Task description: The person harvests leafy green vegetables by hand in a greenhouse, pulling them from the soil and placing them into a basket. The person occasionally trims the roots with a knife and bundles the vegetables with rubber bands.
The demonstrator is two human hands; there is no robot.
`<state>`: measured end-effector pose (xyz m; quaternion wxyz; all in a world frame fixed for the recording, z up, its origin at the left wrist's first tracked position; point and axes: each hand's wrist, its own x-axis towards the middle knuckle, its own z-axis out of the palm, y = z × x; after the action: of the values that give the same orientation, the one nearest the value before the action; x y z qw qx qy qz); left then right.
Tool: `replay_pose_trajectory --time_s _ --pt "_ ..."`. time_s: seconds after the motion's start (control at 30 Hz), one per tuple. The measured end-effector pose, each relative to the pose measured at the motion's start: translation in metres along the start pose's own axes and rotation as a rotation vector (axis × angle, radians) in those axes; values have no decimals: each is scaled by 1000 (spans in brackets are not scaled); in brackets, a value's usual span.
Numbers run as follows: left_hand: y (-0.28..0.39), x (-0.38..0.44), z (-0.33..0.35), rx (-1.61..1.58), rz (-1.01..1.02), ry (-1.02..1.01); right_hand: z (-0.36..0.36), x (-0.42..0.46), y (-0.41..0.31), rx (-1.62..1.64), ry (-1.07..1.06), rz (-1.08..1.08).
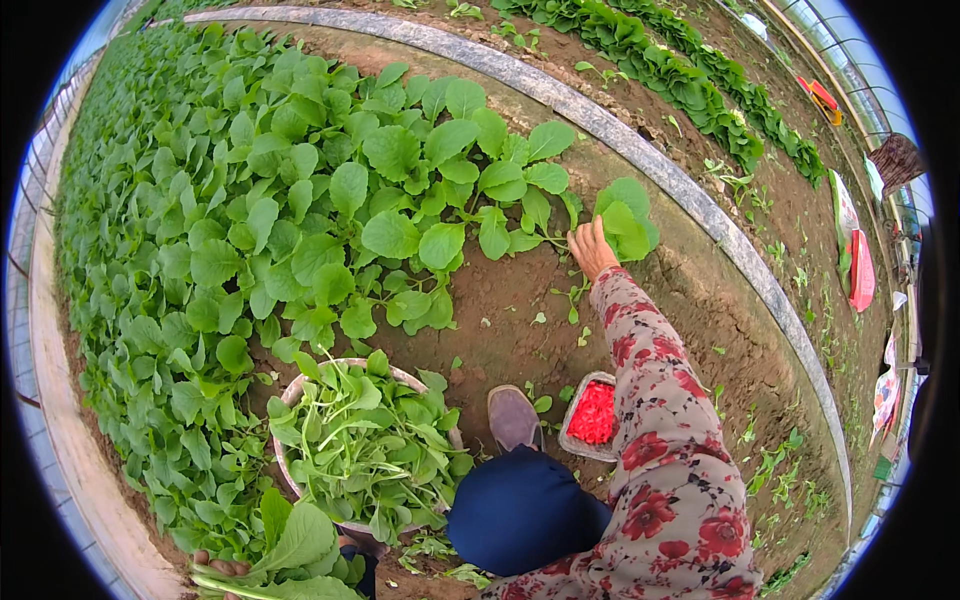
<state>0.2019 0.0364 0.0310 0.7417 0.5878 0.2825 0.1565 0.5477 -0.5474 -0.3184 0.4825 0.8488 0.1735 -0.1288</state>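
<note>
My right hand (592,249), in a floral sleeve, reaches to the edge of a bed of leafy green plants (330,217). Its fingers are at a plant with broad leaves (628,221); the leaves hide part of the fingers, so the grip cannot be made out. Low at the left, my left hand (221,566) is shut on a bunch of leafy greens (300,551). Between the bed and my knee stands a round tub (289,394) heaped with loose picked greens (367,442).
A small basket (589,448) of red pieces (594,412) lies beside my shoe (514,416). A grey strip (660,161) curves along the bed's right side. Beyond it are rows of darker leafy plants (675,82) and a red and white bag (861,270).
</note>
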Motion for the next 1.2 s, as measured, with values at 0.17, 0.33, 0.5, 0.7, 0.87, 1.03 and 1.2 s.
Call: replay_pose_trajectory --time_s 0.17,0.33,0.5,0.7,0.87,1.03,1.2 --pt "-3 -4 -1 32 2 3 -27 -2 18 -112 15 -83" --pt "-6 -4 0 38 1 -9 -22 -4 24 -26 36 -148" --pt "-10 -3 1 47 -2 -17 -13 7 17 151 64 2" --pt "-10 -6 3 67 1 -22 -38 11 27 383 -206 39" --pt "-11 -12 4 66 3 -46 -39 13 28 460 -359 2" --pt "-13 -22 1 47 24 -83 -47 4 17 429 -326 -30" --pt "-16 -31 -7 39 42 -98 -12 -13 -18 551 -352 143"
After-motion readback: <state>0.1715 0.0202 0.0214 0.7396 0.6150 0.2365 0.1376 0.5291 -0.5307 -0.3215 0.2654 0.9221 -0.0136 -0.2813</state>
